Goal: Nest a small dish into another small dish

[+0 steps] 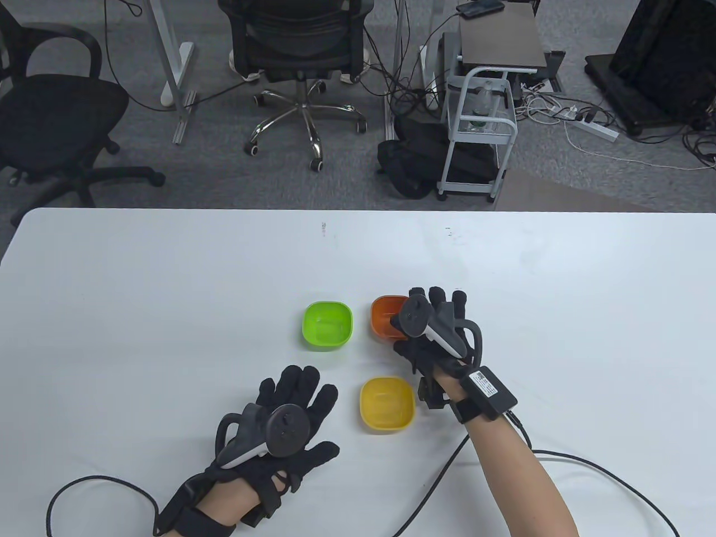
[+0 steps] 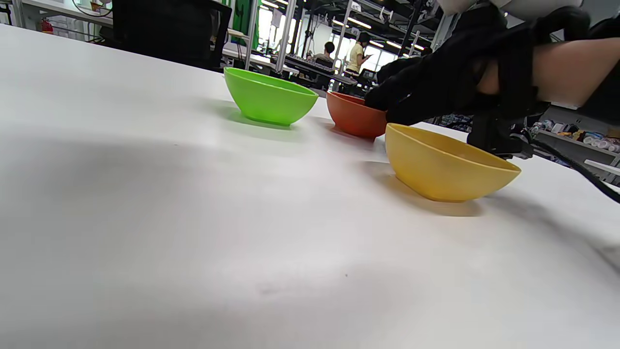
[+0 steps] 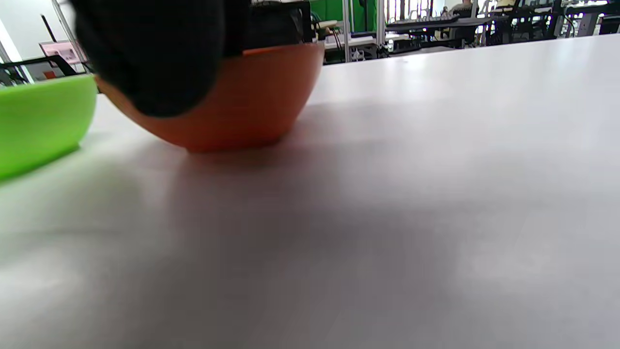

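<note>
Three small dishes stand on the white table (image 1: 168,291): a green dish (image 1: 327,324), an orange dish (image 1: 385,318) to its right, and a yellow dish (image 1: 387,404) nearer me. My right hand (image 1: 418,313) covers the orange dish's right side. In the right wrist view its thumb (image 3: 155,53) lies against the wall of the orange dish (image 3: 256,102), which sits on the table. In the left wrist view the right hand (image 2: 436,82) reaches over the rim of the orange dish (image 2: 353,116). My left hand (image 1: 296,391) rests flat, fingers spread, left of the yellow dish, holding nothing.
The green dish (image 2: 269,99) and the yellow dish (image 2: 445,165) stand upright and apart. Glove cables (image 1: 587,464) trail over the table's near edge. Office chairs (image 1: 296,50) and a cart (image 1: 481,128) stand beyond the table's far edge.
</note>
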Tool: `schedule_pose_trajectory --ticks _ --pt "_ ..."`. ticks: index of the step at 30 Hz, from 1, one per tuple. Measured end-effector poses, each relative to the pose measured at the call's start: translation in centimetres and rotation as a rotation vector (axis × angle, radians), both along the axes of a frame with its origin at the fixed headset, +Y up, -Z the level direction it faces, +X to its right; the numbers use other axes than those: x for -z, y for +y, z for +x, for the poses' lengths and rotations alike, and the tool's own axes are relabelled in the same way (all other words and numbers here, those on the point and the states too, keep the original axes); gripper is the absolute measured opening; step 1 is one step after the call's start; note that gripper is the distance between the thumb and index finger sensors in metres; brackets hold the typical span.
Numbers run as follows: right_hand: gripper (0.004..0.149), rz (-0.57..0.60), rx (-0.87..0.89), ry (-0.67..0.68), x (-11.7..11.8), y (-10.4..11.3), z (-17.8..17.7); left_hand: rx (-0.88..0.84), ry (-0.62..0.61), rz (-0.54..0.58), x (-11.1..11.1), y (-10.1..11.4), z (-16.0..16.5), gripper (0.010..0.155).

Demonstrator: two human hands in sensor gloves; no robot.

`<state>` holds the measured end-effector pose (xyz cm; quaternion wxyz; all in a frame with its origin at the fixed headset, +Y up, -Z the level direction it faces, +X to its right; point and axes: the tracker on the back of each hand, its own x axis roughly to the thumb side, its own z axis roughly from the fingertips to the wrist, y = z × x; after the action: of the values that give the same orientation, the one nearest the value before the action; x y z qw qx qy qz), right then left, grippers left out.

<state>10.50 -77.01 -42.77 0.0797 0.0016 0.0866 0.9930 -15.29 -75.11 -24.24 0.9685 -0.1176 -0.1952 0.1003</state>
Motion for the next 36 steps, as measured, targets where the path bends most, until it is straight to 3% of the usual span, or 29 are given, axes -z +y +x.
schedule_pose_trajectory --ticks 3,14,20,26,29,32,36 --pt "0.042 -0.021 0.004 -0.013 0.6 -0.5 0.2 0.001 0.0 -0.002 0.1 0.0 -0.1 0.084" --pt "0.039 -0.037 -0.028 -0.001 0.9 -0.2 -0.5 0.002 -0.001 -0.01 0.2 -0.2 -0.1 0.084" --pt "0.038 0.053 -0.012 0.034 0.3 2.7 -0.1 -0.009 0.005 -0.018 0.2 -0.2 -0.2 0.084" --pt "0.038 0.183 0.092 0.166 -3.8 6.7 0.7 -0.019 0.007 -0.013 0.2 -0.1 -0.3 0.084" --pt "0.038 0.259 0.066 0.236 -7.3 8.5 1.2 -0.017 0.007 -0.01 0.2 -0.2 -0.3 0.084" --pt "0.038 0.322 0.057 0.303 -10.2 9.0 1.4 -0.02 0.007 -0.006 0.2 -0.1 -0.3 0.084" --pt "0.038 0.353 0.037 0.364 -14.1 8.0 1.1 -0.021 0.009 0.0 0.1 -0.1 -0.2 0.084"
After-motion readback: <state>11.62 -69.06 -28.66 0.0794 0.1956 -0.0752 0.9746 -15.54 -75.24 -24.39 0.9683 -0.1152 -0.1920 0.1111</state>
